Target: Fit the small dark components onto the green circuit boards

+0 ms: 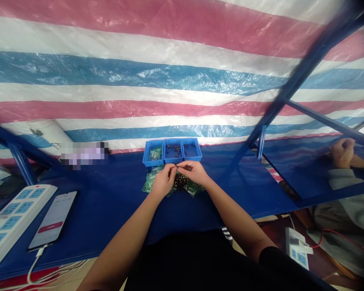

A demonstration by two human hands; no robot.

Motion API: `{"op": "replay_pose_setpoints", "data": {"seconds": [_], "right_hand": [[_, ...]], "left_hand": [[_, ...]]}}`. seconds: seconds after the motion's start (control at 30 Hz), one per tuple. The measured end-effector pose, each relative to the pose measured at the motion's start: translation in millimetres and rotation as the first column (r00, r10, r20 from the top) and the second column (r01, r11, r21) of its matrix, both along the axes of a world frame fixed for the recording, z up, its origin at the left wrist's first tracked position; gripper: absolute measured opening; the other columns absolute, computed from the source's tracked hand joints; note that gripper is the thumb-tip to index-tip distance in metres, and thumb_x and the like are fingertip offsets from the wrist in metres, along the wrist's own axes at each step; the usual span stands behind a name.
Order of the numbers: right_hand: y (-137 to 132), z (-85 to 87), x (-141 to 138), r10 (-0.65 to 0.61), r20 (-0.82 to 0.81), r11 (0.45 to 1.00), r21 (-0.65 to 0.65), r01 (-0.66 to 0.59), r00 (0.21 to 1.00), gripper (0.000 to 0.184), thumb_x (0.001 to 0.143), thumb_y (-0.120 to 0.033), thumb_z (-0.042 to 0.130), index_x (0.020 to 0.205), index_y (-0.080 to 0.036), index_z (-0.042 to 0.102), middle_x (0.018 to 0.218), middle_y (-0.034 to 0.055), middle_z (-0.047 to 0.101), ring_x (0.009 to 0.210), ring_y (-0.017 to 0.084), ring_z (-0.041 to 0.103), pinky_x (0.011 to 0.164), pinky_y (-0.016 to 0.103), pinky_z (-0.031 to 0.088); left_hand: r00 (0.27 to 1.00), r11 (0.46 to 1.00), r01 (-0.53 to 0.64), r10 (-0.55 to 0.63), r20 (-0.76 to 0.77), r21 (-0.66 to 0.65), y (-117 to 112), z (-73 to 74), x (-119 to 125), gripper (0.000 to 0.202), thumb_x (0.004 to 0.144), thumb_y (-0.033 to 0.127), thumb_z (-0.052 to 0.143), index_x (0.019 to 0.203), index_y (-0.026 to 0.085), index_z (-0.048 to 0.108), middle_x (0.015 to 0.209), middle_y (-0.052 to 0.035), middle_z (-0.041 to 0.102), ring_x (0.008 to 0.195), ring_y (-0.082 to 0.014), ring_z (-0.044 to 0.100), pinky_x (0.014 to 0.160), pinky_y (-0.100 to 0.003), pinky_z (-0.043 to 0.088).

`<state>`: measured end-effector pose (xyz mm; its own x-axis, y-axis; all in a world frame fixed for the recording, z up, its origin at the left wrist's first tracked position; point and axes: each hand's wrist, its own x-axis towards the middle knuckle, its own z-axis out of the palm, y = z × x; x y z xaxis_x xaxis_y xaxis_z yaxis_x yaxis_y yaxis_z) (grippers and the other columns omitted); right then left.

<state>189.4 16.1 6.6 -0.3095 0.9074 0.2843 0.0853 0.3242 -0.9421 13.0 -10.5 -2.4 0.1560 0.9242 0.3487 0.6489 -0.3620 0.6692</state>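
My left hand and my right hand meet over a pile of small green circuit boards and dark little parts on the blue table. Both hands are pinched together at the fingertips on a tiny piece too small to name. Just behind them stand three small blue bins: the left holds green boards, the middle dark parts, and what the right one holds does not show.
A phone on a cable and a white power strip lie at the left. Blue frame bars cross at the right. Another person's hand rests at the far right. A striped tarp hangs behind.
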Motion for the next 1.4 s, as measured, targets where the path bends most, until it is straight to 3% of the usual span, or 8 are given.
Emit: {"op": "replay_pose_setpoints", "data": {"seconds": [0.1, 0.37, 0.63, 0.83, 1.0, 1.4], "right_hand": [[1.0, -0.3, 0.4, -0.002, -0.016, 1.0, -0.016, 0.001, 1.0, 0.031, 0.077, -0.039, 0.068, 0.097, -0.016, 0.073, 0.09, 0.0071, 0.072, 0.072, 0.015, 0.063, 0.066, 0.027, 0.051], [6.2, -5.5, 0.3, 0.04, -0.105, 0.991, -0.125, -0.053, 0.994, 0.032, 0.074, -0.041, 0.071, 0.095, -0.016, 0.073, 0.085, 0.0066, 0.072, 0.074, 0.017, 0.066, 0.072, 0.03, 0.053], [0.0, -1.3, -0.6, 0.023, -0.025, 1.0, 0.003, -0.022, 0.999, 0.029, 0.076, -0.037, 0.07, 0.096, -0.017, 0.072, 0.087, 0.006, 0.071, 0.072, 0.015, 0.064, 0.066, 0.027, 0.051], [5.1, -5.2, 1.0, -0.017, -0.084, 0.998, -0.057, 0.012, 0.996, 0.03, 0.075, -0.04, 0.07, 0.095, -0.017, 0.072, 0.087, 0.0062, 0.072, 0.073, 0.016, 0.064, 0.067, 0.028, 0.052], [5.0, -3.9, 2.3, 0.048, -0.084, 0.996, -0.072, -0.054, 0.995, 0.03, 0.075, -0.04, 0.07, 0.095, -0.017, 0.072, 0.087, 0.0061, 0.072, 0.074, 0.016, 0.064, 0.069, 0.028, 0.052], [2.1, -4.5, -0.1, 0.033, -0.031, 0.999, -0.002, -0.033, 0.999, 0.034, 0.074, -0.04, 0.071, 0.1, -0.018, 0.07, 0.085, 0.0052, 0.07, 0.072, 0.015, 0.063, 0.067, 0.028, 0.052]], "left_hand": [[1.0, 1.0, -0.002, 0.002, 0.027, 0.026, -0.4, -0.7, 0.9, 0.029, 0.094, 0.041, 0.043, 0.114, 0.023, 0.052, 0.073, 0.0017, 0.062, 0.058, -0.0129, 0.058, 0.056, -0.022, 0.04], [1.0, 0.998, 0.004, -0.004, 0.01, 0.057, 1.0, -2.7, 1.0, 0.026, 0.094, 0.04, 0.044, 0.107, 0.022, 0.057, 0.073, 0.0016, 0.063, 0.06, -0.0123, 0.058, 0.058, -0.022, 0.042], [1.0, 1.0, 0.019, -0.019, -0.025, 0.022, 1.0, 0.1, -1.1, 0.028, 0.097, 0.04, 0.037, 0.101, 0.023, 0.058, 0.069, 0.0015, 0.061, 0.063, -0.0137, 0.06, 0.06, -0.022, 0.042], [1.0, 0.999, -0.008, 0.007, 0.024, 0.045, -0.4, 0.3, 1.1, 0.03, 0.094, 0.042, 0.044, 0.116, 0.023, 0.054, 0.075, 0.0013, 0.064, 0.06, -0.013, 0.059, 0.059, -0.023, 0.042], [1.0, 0.999, 0.001, -0.001, 0.011, 0.052, 0.1, 0.2, 1.5, 0.026, 0.095, 0.041, 0.041, 0.105, 0.023, 0.057, 0.073, 0.0015, 0.063, 0.06, -0.0128, 0.058, 0.059, -0.022, 0.041], [1.0, 1.0, 0.017, -0.017, 0.01, -0.004, 0.8, -0.3, -0.3, 0.027, 0.096, 0.042, 0.036, 0.103, 0.023, 0.054, 0.064, 0.0026, 0.058, 0.057, -0.0142, 0.058, 0.057, -0.023, 0.041]]}}
